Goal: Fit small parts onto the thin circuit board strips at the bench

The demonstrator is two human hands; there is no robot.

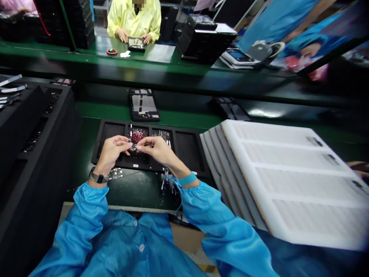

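Hands meet over the black tray (115, 161): the left hand (111, 152) and right hand (157, 150) both pinch one tiny part (133, 146) between their fingers, just above the tray's red-bits pocket (138, 135). White foam trays (288, 181) lie right of the black tray.

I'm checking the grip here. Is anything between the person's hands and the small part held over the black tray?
Nothing visible is. The left hand and right hand both pinch the small part directly with bare fingertips, above the black tray.
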